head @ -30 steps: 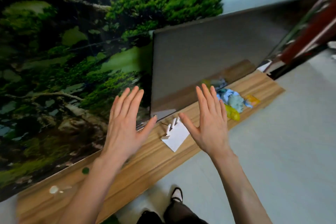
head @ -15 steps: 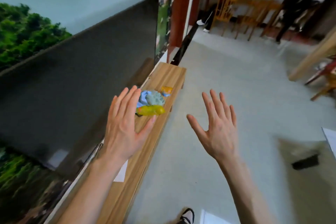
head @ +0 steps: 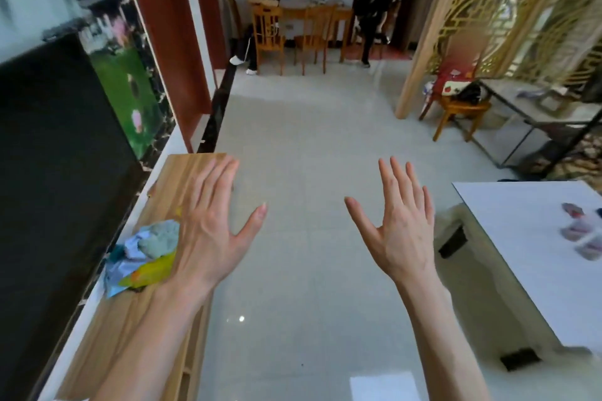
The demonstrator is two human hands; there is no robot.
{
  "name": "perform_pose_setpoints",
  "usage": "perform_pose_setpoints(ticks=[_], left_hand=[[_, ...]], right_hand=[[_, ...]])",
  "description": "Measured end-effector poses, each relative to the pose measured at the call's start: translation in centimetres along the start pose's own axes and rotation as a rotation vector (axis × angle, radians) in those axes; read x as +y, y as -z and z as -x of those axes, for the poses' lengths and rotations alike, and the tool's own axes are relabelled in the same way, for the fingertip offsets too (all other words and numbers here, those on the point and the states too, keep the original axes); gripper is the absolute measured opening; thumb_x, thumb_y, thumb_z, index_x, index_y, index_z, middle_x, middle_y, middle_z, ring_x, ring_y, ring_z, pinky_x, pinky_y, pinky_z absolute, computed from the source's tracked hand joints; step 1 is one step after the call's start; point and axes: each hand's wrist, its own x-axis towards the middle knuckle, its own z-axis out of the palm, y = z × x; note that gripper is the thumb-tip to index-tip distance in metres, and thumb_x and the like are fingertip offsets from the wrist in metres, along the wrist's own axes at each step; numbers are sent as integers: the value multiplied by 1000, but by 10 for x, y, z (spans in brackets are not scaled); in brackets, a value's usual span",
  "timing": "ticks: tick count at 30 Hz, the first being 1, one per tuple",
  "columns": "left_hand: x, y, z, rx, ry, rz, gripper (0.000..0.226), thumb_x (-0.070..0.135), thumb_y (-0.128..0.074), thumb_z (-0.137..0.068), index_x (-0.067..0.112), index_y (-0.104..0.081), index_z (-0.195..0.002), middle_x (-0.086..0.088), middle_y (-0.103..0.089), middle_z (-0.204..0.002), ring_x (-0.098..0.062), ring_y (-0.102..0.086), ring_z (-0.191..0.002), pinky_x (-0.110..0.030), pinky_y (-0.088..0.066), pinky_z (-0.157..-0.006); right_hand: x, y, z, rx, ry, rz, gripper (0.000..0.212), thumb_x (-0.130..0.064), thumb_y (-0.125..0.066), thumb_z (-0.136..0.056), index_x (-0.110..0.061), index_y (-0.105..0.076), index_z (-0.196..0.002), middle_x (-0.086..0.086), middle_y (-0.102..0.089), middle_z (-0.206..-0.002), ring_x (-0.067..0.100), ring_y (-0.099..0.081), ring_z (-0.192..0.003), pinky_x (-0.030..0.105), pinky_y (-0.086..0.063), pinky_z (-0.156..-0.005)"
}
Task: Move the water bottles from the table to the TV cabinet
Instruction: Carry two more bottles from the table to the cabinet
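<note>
Both hands were held up empty, fingers spread wide — the left hand above the wooden TV cabinet, the right hand over the pale floor. A pile of crumpled cloths lay on the cabinet beside the dark TV. On the white table at the right, blurred water bottles lay — well apart from both hands.

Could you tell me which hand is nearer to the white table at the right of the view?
Right. The right hand hovers just left of the white table; the left hand is over the TV cabinet.
</note>
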Motion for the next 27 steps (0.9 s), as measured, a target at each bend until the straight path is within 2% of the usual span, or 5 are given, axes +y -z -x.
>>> perform_pose_setpoints(ticks=[2,9,19,23,27], left_hand=[[16,-26,-21,-25,-21,44,74,52,-54,-99,4,-40,-154,-10,-40,-163,-27,-32,-155,-43,-24,-128],[62,-119,-86,-113,-124,187,75,51,-55,-97,4,-41,-154,-13,-42,-161,-31,-34,-153,-55,-31,-122],[106,-269,-194,-245,-298,353,75,54,-53,-98,8,-38,-156,-10,-39,-163,-30,-31,-155,-55,-29,-123],[129,-327,-244,-318,-372,427,75,56,-51,-98,14,-35,-158,-5,-36,-166,-25,-27,-157,-53,-25,-126],[152,-379,-288,-375,-472,500,75,58,-49,-98,18,-33,-159,-1,-34,-167,-20,-23,-158,-49,-20,-128]], right_hand=[[28,9,-11,21,-48,28,80,-68,-43,-98,-26,-20,-162,-6,-16,-171,12,-1,-159,42,-5,-129],[104,19,-41,60,-228,105,78,-67,-41,-99,-26,-20,-162,-6,-17,-171,13,-1,-159,41,-5,-129],[188,6,-105,163,-444,228,75,-65,-41,-99,-26,-25,-160,-3,-22,-169,15,-7,-159,47,-14,-127],[220,1,-146,183,-517,302,76,-69,-36,-99,-27,-23,-160,-3,-22,-169,14,-6,-159,44,-11,-129],[248,-5,-186,218,-620,334,74,-67,-40,-99,-28,-23,-160,-6,-20,-170,13,-3,-159,44,-11,-129]])
